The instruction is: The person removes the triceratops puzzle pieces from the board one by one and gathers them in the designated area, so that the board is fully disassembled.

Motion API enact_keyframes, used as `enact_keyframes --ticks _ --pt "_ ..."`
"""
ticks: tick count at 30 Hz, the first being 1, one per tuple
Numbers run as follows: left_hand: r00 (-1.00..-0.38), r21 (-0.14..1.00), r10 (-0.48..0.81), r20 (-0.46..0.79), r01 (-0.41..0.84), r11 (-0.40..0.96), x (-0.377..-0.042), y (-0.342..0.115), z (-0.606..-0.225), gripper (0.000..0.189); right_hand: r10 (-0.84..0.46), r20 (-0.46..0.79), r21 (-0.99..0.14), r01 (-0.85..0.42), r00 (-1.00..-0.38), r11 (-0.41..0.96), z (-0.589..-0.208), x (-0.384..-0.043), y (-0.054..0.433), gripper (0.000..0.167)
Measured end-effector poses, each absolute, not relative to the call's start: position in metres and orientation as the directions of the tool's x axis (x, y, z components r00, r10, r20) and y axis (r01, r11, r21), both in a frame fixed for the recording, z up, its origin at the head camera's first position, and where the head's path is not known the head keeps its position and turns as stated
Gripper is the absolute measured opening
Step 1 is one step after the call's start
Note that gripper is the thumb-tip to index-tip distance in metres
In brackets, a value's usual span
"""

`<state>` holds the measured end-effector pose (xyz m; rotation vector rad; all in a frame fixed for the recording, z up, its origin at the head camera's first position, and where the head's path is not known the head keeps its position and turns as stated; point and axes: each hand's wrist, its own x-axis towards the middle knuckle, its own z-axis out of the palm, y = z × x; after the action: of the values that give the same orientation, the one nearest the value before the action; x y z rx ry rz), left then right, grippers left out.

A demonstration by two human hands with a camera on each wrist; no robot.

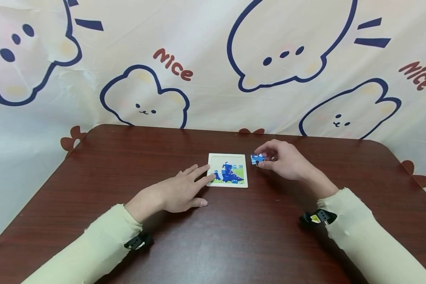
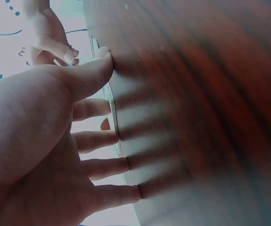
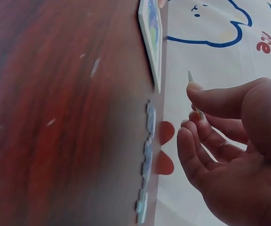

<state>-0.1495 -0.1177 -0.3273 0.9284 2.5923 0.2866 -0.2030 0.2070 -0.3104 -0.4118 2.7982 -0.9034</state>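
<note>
Pinched a thin, blue-and-white jigsaw piece (image 1: 255, 159) between thumb and fingers of the right hand (image 1: 287, 159), just right of a white-rimmed, rectangular puzzle tray (image 1: 218, 159). Rested the left hand (image 1: 179, 193), fingers straight and spread, at the tray's left edge, gripping nothing. Made out clearly only from the right wrist a row of loose, thin jigsaw pieces (image 3: 147, 157) on the glossy red-brown table (image 1: 230, 252). Read "Nice" twice on the cream, cartoon-printed cloth backdrop (image 1: 213, 98) from the head, partly from the right wrist.
</note>
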Motion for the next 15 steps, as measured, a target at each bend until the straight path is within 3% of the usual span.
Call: enact_keyframes --ticks 15 --pt "-0.713 0.308 0.645 -0.276 0.57 0.762 -0.1494 -0.1175 -0.327 0.071 -0.314 -0.152 -0.565 -0.179 -0.937 0.806 -0.3187 -0.1965 0.2155 0.029"
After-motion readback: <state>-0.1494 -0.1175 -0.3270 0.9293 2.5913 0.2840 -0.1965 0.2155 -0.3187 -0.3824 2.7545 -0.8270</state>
